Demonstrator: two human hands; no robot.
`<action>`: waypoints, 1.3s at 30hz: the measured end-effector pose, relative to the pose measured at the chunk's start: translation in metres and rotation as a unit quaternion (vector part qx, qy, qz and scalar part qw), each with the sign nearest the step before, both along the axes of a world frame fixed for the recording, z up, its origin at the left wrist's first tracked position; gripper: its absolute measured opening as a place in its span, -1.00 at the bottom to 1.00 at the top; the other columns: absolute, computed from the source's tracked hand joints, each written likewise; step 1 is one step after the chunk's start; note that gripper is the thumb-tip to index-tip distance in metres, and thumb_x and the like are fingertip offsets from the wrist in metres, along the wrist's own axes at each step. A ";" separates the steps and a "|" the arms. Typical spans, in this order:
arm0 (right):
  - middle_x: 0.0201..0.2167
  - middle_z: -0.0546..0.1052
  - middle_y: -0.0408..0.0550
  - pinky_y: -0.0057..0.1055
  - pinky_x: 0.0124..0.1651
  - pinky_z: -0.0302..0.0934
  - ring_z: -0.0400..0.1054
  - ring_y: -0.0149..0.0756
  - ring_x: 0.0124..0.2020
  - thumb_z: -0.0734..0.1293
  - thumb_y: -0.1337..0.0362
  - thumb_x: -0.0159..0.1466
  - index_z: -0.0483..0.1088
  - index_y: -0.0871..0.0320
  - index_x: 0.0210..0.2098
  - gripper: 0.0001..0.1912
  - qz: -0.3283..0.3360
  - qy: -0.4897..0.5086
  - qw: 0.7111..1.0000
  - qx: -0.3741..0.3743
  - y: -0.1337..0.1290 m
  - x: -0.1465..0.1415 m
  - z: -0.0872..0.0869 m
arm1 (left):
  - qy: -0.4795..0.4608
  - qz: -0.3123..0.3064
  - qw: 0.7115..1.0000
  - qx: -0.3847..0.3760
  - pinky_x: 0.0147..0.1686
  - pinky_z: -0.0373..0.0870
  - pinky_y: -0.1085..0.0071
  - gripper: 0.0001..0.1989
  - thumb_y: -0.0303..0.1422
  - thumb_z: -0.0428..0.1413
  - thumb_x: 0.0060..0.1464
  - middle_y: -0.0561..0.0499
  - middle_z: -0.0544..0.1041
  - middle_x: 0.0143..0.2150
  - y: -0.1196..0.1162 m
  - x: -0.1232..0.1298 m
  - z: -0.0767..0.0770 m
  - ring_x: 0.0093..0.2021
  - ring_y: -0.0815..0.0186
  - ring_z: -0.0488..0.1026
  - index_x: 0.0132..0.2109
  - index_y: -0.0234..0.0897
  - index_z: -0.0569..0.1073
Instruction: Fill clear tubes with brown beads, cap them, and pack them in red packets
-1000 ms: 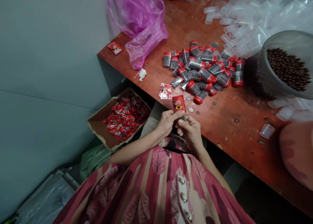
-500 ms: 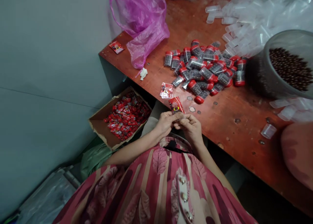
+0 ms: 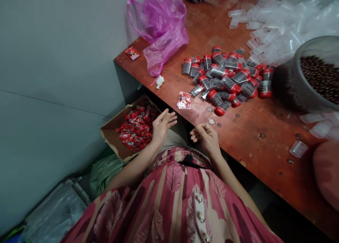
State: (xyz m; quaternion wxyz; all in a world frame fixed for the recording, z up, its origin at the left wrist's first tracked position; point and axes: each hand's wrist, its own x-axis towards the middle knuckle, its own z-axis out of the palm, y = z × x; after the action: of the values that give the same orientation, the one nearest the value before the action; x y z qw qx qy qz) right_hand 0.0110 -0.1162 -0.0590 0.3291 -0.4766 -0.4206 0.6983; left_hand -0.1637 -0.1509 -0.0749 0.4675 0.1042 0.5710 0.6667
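My left hand [image 3: 162,124] is beside the right edge of a cardboard box [image 3: 109,134], its fingers stretched out and nothing visible in them. Inside the box lies a heap of small red wrapped packets [image 3: 137,126]. At the table's front edge, my right hand [image 3: 208,137] has its fingers curled with the thumb against them; whether anything small is pinched there is hidden. Ahead of both hands, a small stack of red printed wrappers [image 3: 184,100] rests near the edge. Beyond it is a pile of clear, red-capped bottles [image 3: 219,73] filled with dark balls.
A pink plastic bag [image 3: 164,27] and a crumpled white scrap [image 3: 159,81] lie on the red-brown table [image 3: 238,137]. Clear empty tubes [image 3: 280,27] are heaped at the back right, near a tub [image 3: 296,70] of dark balls. One red wrapper [image 3: 132,53] lies at the far left corner.
My hands have come apart; the left has moved left toward the box. The red packet both were holding no longer shows in them. The view has shifted slightly.
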 end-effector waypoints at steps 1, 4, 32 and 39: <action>-0.54 0.56 -0.14 -0.58 -0.60 0.28 0.41 -0.45 -0.62 0.41 0.04 0.15 0.36 0.15 -0.43 -0.70 0.001 -0.005 1.000 0.002 0.000 0.000 0.000 | 0.109 -0.028 0.994 0.010 -0.05 0.43 0.26 -0.53 -0.07 0.23 -0.04 -0.13 0.58 -0.09 0.009 -0.002 -0.001 -0.13 0.22 0.53 -0.04 -0.25 0.49; -0.54 0.56 -0.13 -0.56 -0.60 0.29 0.40 -0.45 -0.62 0.41 0.04 0.14 0.36 0.15 -0.43 -0.69 0.007 -0.013 1.000 0.004 0.001 0.002 -0.001 | 0.447 -0.119 0.886 0.034 0.15 0.22 0.17 -0.63 -0.15 0.20 0.05 -0.12 0.51 0.07 0.042 -0.009 -0.002 0.10 0.12 0.39 -0.01 -0.18 0.53; -0.51 0.47 -0.28 -0.51 -0.43 0.26 0.30 -0.48 -0.55 0.49 0.19 0.03 0.36 0.08 -0.22 -0.64 -0.010 0.030 0.997 0.074 0.048 0.008 0.010 | 0.134 -0.275 0.951 0.056 -0.30 0.41 0.45 -0.77 -0.20 0.28 -0.09 0.00 0.57 -0.37 0.042 0.033 0.017 -0.36 0.33 0.49 -0.34 -0.29 0.60; -0.01 0.52 0.05 -0.14 0.03 0.23 0.33 -0.10 0.02 0.18 0.37 0.29 0.46 0.14 -0.12 -0.74 0.106 -0.387 0.790 0.464 0.096 0.062 0.006 | 0.002 -0.279 0.960 -0.027 -0.47 0.43 0.47 -0.67 -0.17 0.36 -0.26 0.02 0.49 -0.58 0.043 0.039 0.015 -0.54 0.40 0.44 -0.54 -0.39 0.52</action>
State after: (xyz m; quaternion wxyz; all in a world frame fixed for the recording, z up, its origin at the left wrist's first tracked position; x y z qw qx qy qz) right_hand 0.0730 -0.0200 -0.0526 0.2444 -0.4498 -0.8338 0.2068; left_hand -0.1246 -0.1083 -0.0597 0.6366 0.2485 0.5377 0.4938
